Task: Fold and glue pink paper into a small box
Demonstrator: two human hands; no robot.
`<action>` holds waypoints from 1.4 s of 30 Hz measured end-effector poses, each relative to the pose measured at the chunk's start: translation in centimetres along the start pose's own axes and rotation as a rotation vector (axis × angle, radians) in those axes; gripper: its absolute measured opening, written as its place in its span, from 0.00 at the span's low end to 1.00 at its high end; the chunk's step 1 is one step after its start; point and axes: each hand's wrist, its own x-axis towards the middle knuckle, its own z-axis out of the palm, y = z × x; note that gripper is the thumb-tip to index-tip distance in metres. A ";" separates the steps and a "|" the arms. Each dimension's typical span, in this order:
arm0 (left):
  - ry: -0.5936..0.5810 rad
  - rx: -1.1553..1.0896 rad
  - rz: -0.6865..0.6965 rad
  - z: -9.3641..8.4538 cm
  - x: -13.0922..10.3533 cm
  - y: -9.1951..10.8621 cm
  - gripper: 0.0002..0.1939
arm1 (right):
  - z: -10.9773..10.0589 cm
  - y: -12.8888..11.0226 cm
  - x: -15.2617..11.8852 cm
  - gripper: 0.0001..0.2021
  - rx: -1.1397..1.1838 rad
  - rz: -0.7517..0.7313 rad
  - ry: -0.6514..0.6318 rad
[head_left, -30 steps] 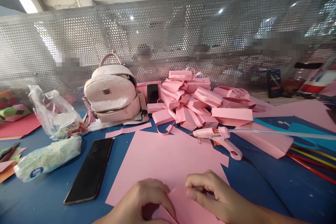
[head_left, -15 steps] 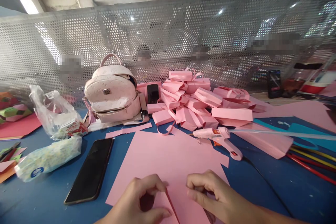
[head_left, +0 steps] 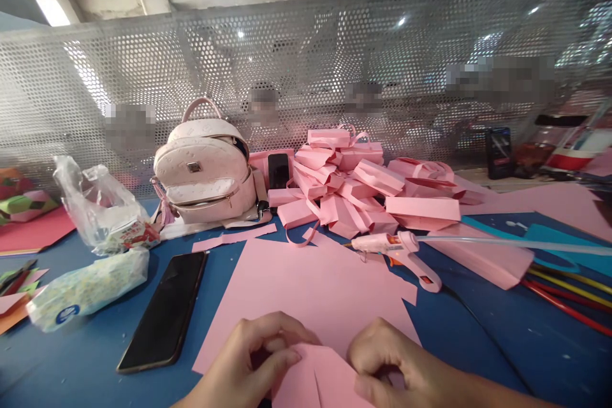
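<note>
A folded piece of pink paper [head_left: 313, 373] is held between my two hands at the bottom centre. My left hand [head_left: 261, 354] pinches its upper left edge between thumb and fingers. On the right side of the piece, my right hand [head_left: 389, 363] is closed with curled fingers and the thumb on the paper. Beneath and beyond both lies a large pink sheet [head_left: 296, 280]. A pink glue gun [head_left: 399, 252] rests by the sheet's right edge, with a clear glue stick in its back. Behind it is a heap of folded pink paper boxes [head_left: 339, 185].
A black phone [head_left: 165, 312] lies left of the sheet, near a tissue pack [head_left: 90, 287] and a plastic bag [head_left: 102, 204]. A pale pink backpack [head_left: 205, 172] stands behind. The glue gun's cord runs down the right side of the blue table [head_left: 526, 338].
The pink piece has turned and tipped so its broad face shows. My left fingers have stretched over its top edge, and my right hand has curled in against its right side.
</note>
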 end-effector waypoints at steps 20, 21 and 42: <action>-0.031 -0.014 -0.031 -0.1 -0.2 -0.8 0.26 | 0.0 -0.2 0.0 0.30 -0.062 -0.045 0.050; -0.023 0.002 -0.025 -0.1 -0.2 -0.7 0.26 | -0.1 -0.3 0.1 0.30 -0.067 -0.056 0.051; 0.002 -0.031 -0.030 -0.3 0.0 -0.2 0.26 | -0.1 -0.1 0.5 0.24 0.126 0.129 0.099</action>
